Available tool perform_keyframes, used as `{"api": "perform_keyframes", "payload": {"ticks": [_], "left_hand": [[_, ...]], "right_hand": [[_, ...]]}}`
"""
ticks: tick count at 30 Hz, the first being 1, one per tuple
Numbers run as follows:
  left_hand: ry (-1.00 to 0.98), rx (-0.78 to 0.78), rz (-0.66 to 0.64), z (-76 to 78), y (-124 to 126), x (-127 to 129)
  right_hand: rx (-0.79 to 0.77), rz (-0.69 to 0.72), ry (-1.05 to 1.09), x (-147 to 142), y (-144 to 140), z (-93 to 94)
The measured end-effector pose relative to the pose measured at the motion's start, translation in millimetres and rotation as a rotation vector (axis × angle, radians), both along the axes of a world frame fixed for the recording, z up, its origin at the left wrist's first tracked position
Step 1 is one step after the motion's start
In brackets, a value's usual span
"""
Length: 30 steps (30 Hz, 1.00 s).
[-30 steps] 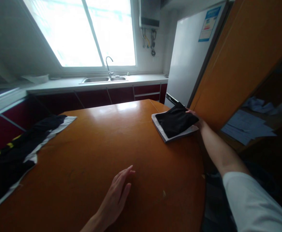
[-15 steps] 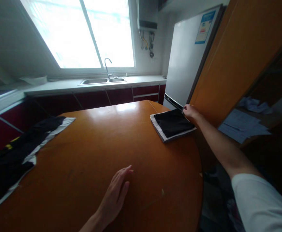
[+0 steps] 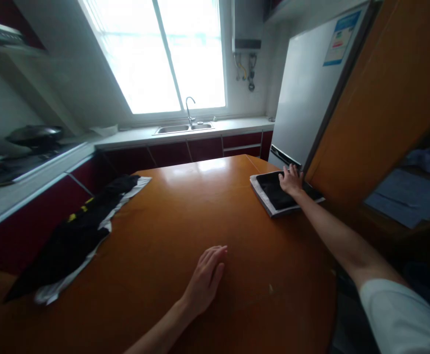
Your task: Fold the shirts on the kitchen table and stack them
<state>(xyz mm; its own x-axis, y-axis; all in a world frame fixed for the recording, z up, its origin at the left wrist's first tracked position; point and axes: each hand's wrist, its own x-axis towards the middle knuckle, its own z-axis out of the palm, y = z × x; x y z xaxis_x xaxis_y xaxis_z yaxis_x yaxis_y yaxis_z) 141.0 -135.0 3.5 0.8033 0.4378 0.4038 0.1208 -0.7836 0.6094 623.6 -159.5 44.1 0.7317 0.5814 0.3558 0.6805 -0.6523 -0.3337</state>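
Note:
My right hand (image 3: pixel 291 181) reaches far out to the right and lies with spread fingers on a folded black cloth (image 3: pixel 272 191). That cloth tops a flat stack with a white and grey layer (image 3: pixel 262 198) under it, at the table's right edge. My left hand (image 3: pixel 204 280) is over the near middle of the table, fingers extended and holding nothing. To the left, black clothing with yellow marks and a white edge (image 3: pixel 78 236) lies spread along the table's left side.
The brown wooden table (image 3: pixel 185 211) fills the middle. Behind it run a counter with a sink (image 3: pixel 185 129) and a window. A refrigerator (image 3: pixel 306 93) stands at the back right. On the left, a covered pan (image 3: pixel 36 135) sits on the stove. Papers or cloths (image 3: pixel 410 196) lie on a shelf at right.
My right hand has gone from pinching the stack's far right edge to lying spread on the black cloth. The view has turned left, bringing the stove in.

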Motion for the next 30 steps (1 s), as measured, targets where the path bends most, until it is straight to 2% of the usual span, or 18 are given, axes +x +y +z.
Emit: {"api": "perform_keyframes", "payload": {"ticks": [2,5,9,13,16,19,23,30], "left_hand": [[0.004,0.016,0.014,1.6,1,1],[0.03,0.081,0.085,4.7,11,0],[0.116,0.154,0.272,6.2,44,-9],[0.222,0.16,0.465,5.6,77,-23],[0.281,0.14,0.537,1.8,88,-29],[0.384,0.118,0.53,-5.0,87,-30],[0.487,0.139,0.442,-10.9,83,-28],[0.483,0.148,0.431,-11.1,81,-29]], "right_hand": [[0.057,0.069,-0.049,-39,11,3.9],[0.094,0.274,-0.043,-114,24,-2.5],[0.076,0.488,0.093,-207,31,-30.0],[0.0,0.603,0.17,-265,33,-58.7],[-0.064,0.602,0.159,-288,32,-73.6],[-0.133,0.568,0.085,-297,28,-84.0],[-0.172,0.566,0.014,-296,26,-92.0],[-0.177,0.57,-0.017,-290,25,-96.0]]}}
